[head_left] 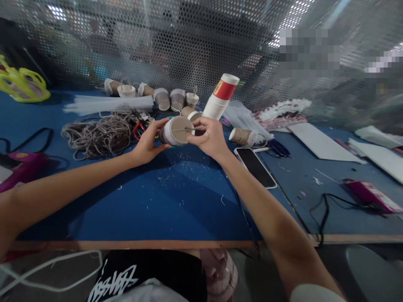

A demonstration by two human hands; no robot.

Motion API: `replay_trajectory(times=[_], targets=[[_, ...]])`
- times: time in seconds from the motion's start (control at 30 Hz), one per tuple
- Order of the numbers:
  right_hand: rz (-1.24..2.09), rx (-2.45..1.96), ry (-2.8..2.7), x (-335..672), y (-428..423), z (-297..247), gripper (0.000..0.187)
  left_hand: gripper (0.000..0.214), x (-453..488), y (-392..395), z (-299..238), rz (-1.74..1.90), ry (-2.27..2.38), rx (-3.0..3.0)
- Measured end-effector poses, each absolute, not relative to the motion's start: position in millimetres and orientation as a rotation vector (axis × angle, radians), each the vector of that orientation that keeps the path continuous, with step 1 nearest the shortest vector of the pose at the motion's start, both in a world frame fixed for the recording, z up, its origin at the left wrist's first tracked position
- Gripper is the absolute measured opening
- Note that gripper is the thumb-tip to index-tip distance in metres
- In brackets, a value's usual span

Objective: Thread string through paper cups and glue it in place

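Note:
My left hand [148, 141] is closed around the side of a paper cup [181, 139] with a pale wrap, its flat round end turned toward me. A thin grey cord [179, 130] runs across that round end. At the cup's right edge, the thumb and fingers of my right hand [210, 136] pinch together on the cord. Just behind the cup lies another brown-wrapped cup [190, 113]. A tall stack of paper cups [217, 100], white with a red top one, leans behind my right hand.
A heap of grey cord [97, 136] and red-handled scissors [137, 131] lie left. Several wrapped cups [162, 100] line the mesh screen [189, 50]. A phone [256, 167], glue guns [371, 195] and white boards [324, 142] sit right. White scraps litter the blue table [135, 209].

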State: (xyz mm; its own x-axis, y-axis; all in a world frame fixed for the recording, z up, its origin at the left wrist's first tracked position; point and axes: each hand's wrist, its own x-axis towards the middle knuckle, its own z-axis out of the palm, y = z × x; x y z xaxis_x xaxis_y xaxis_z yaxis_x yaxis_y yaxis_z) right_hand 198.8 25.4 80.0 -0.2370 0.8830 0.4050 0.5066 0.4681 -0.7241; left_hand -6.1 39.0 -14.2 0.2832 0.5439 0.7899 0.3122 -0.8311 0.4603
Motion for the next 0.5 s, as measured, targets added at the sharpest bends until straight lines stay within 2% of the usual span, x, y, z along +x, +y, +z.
replay_trajectory(times=[0.3,0.5], targets=[[0.819,-1.054,-1.966,203.3,29.3,81.1,0.024,0.055,-4.7,29.4,-4.7,1.644,0.902,2.539],[1.042,-1.077,-1.876,207.7,37.2,76.1,0.026,0.057,-4.8,29.3,-2.9,1.615,0.894,2.54]])
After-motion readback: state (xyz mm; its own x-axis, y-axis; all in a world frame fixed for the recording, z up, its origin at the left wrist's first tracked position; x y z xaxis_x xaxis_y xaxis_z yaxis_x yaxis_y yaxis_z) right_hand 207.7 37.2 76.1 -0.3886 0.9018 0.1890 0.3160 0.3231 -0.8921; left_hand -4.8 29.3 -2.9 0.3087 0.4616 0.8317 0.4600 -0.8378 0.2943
